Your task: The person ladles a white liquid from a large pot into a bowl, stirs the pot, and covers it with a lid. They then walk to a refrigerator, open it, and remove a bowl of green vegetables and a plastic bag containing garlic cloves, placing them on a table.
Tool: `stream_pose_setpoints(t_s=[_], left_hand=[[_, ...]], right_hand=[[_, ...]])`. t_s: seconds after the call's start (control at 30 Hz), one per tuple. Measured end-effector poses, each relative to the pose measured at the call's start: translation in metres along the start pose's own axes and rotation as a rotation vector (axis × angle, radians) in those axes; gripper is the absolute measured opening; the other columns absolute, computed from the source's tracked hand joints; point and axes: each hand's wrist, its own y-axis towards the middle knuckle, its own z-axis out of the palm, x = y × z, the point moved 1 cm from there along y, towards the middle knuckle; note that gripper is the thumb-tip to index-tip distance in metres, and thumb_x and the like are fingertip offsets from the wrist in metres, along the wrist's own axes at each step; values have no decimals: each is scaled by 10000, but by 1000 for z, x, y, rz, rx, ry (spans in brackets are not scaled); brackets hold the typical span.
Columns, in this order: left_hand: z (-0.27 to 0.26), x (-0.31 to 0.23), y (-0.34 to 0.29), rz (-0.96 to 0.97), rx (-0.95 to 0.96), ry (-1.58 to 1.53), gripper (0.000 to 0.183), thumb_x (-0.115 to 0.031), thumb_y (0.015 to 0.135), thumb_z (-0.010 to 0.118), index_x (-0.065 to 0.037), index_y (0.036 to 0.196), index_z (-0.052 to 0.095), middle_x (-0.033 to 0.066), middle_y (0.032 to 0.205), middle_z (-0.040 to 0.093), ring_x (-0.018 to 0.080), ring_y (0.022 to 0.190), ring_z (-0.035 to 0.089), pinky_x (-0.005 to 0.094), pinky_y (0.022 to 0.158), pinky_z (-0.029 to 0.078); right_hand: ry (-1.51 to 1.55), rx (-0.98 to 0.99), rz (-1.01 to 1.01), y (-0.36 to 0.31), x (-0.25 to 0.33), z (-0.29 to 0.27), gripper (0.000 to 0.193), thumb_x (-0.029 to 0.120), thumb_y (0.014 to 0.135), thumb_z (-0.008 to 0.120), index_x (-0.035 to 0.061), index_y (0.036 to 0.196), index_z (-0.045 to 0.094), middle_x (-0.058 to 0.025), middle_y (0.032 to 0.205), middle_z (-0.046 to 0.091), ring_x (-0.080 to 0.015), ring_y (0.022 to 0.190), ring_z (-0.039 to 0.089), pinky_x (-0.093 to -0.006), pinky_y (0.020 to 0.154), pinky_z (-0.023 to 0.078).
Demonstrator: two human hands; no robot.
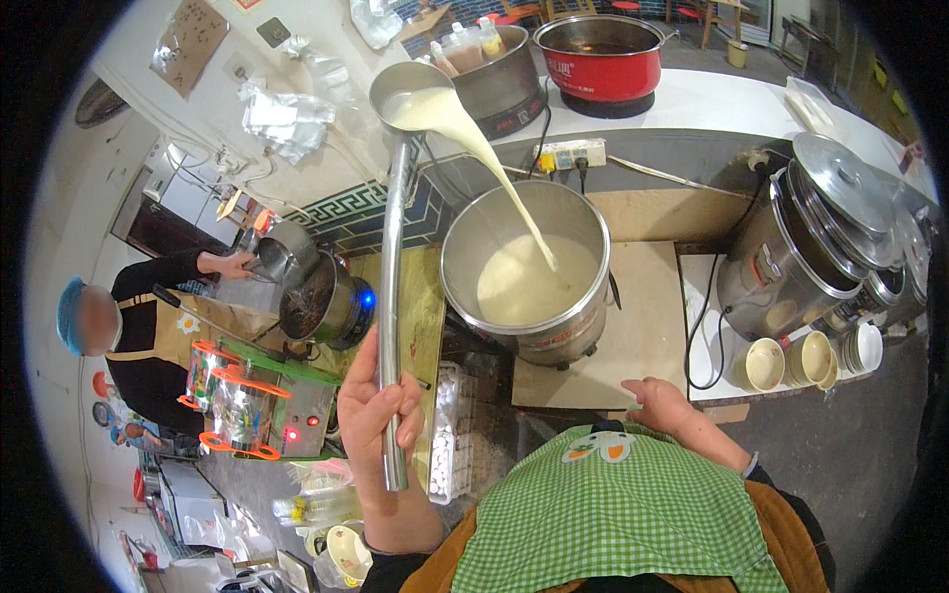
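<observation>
My left hand (381,403) is closed around the long metal handle of a ladle (393,247), which stands upright with its bowl raised high. From the tilted bowl a stream of pale, milky liquid (484,148) falls into a tall stainless steel pot (458,282). More of the same liquid sits inside the pot, below the rim. Nothing is in my right hand (660,403), which hovers in front of the pot, near a light board (647,336). Its fingers are loosely stretched and partly turned from sight.
At left, another person (158,306) handles a pan beside a dark cooking pot (321,301). A red pot (603,69) stands on the white counter behind. Lidded steel pots (791,252) and stacked bowls (811,358) are at right; a white crate (453,425) sits below my ladle.
</observation>
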Motion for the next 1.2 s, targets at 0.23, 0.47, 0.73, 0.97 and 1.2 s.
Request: stream_pose_setpoints(t_s=[0.23, 0.47, 0.73, 0.97, 1.2], left_hand=[[15, -8, 3, 85, -106, 140, 687, 48, 798, 548, 0, 1445, 322, 138, 708, 561, 87, 378, 423, 182, 351, 346], [24, -14, 6, 180, -90, 299, 716, 54, 785, 589, 6, 1447, 321, 118, 733, 582, 83, 420, 465, 179, 377, 364], [33, -8, 3, 231, -235, 643, 731, 135, 768, 545, -2, 1452, 326, 89, 840, 637, 58, 551, 530, 177, 451, 420], [19, 21, 10, 97, -220, 850, 723, 105, 767, 561, -9, 1448, 346, 71, 1067, 642, 44, 671, 551, 193, 530, 449], [-9, 73, 42, -397, -156, 966, 696, 39, 734, 593, 12, 1403, 404, 47, 699, 582, 103, 476, 524, 255, 418, 421]], right_hand=[[-6, -5, 1, 1, -5, 2, 555, 276, 709, 775, 74, 1191, 590, -210, 949, 655, -368, 905, 635, -432, 787, 523], [10, -36, -36, 2, -8, 1, 554, 274, 693, 788, 70, 1172, 598, -207, 942, 655, -368, 904, 634, -432, 783, 523], [-3, -28, -35, 8, -14, 4, 552, 262, 690, 789, 68, 1170, 596, -211, 941, 651, -372, 893, 632, -438, 776, 521], [8, 10, 7, 11, -19, -5, 532, 274, 722, 759, 63, 1179, 590, -216, 940, 647, -378, 892, 629, -444, 773, 517], [65, 20, 31, 12, -35, -18, 535, 267, 746, 725, 68, 1219, 574, -204, 917, 645, -361, 864, 634, -437, 762, 516]])
